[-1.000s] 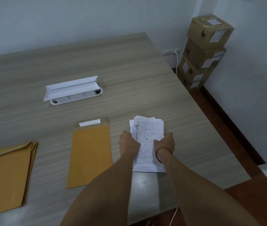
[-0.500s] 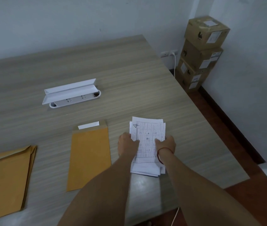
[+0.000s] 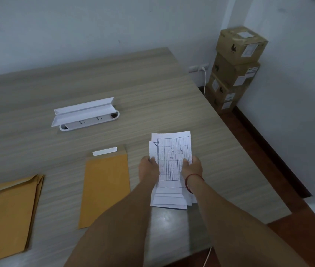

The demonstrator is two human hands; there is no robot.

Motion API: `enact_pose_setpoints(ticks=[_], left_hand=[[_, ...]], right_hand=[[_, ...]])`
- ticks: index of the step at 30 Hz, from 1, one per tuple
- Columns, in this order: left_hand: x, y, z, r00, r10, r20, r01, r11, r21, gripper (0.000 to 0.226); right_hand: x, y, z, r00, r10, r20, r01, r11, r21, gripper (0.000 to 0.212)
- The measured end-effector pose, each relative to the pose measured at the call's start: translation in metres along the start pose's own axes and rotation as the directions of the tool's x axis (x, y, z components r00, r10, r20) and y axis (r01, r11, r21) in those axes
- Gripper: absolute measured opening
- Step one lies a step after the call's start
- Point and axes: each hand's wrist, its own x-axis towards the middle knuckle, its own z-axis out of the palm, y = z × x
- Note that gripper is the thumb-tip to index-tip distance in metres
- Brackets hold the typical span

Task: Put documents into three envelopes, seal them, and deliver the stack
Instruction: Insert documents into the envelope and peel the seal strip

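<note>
A pile of documents (image 3: 172, 149) is seen right of the frame's centre, on the wooden table (image 3: 133, 83), and it is gripped at both long edges. The left edge is held by the left hand (image 3: 149, 169) and the right edge by the right hand (image 3: 192, 167), with the fingers curled round the paper and a thumb laid on the top sheet from each side. A printed grid is shown on the top sheet, and a handwritten 4 is marked at its upper left corner. The lower sheets are fanned out unevenly towards the bottom of the frame. A red string (image 3: 188, 183) is worn on the right wrist.

Just left of the documents, 1 brown envelope (image 3: 105, 185) is laid flat with its flap open towards the top of the frame; a white strip (image 3: 104, 151) is seen on that flap. In the lower left corner, well apart from it, a pile of brown envelopes (image 3: 8, 214) is laid; how many are in it cannot be told.

Above the single envelope, a white socket box (image 3: 89, 120) is set in the table with its lid raised. In the upper right, cardboard boxes (image 3: 237, 68) are stacked against the wall, beside a wall outlet (image 3: 198, 68) with a white cable plugged in.
</note>
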Motion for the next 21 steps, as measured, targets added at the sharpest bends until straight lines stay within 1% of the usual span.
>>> enact_pose_setpoints(ticks=[2,4,6,8,10,12,15,16,18,21], left_hand=[[0.005,0.001,-0.001,1.0,-0.031,0.001,0.031,0.996,-0.079,0.023],[0.007,0.0,-0.002,0.998,-0.068,0.003,0.068,0.987,-0.145,0.016],[0.007,-0.002,-0.001,0.996,-0.09,-0.018,0.084,0.975,-0.203,0.018],[0.007,-0.003,0.001,0.997,-0.074,-0.024,0.067,0.978,-0.198,0.029],[0.006,-0.006,0.005,0.997,-0.079,0.004,0.078,0.981,-0.178,0.032],[0.007,-0.009,0.006,0.995,-0.094,0.024,0.096,0.978,-0.187,0.03],[0.006,-0.01,0.006,0.993,-0.115,-0.006,0.111,0.968,-0.224,0.009],[0.006,-0.012,0.007,0.991,-0.13,-0.022,0.121,0.96,-0.252,0.009],[0.005,-0.012,0.006,0.985,-0.164,-0.044,0.146,0.949,-0.279,0.016],[0.005,-0.009,0.006,0.979,-0.2,-0.05,0.185,0.959,-0.217,0.016]], right_hand=[[-0.001,0.0,0.0,1.0,-0.012,-0.025,0.013,0.999,0.038,0.026],[-0.001,0.001,-0.001,0.999,0.005,-0.052,0.0,0.996,0.084,0.028],[0.002,0.003,-0.003,0.995,0.029,-0.095,-0.019,0.995,0.098,0.027],[0.004,0.005,-0.004,0.988,0.058,-0.141,-0.045,0.994,0.096,0.02],[0.005,0.008,-0.004,0.979,0.095,-0.178,-0.08,0.993,0.09,0.015],[0.003,0.01,-0.003,0.975,0.116,-0.191,-0.099,0.99,0.098,0.015],[0.0,0.01,-0.002,0.973,0.133,-0.188,-0.115,0.988,0.105,0.014],[0.0,0.009,-0.003,0.973,0.135,-0.189,-0.117,0.988,0.102,0.015],[-0.001,0.006,-0.004,0.972,0.137,-0.192,-0.118,0.987,0.109,0.018],[0.0,0.002,-0.006,0.968,0.128,-0.218,-0.11,0.989,0.095,0.021]])
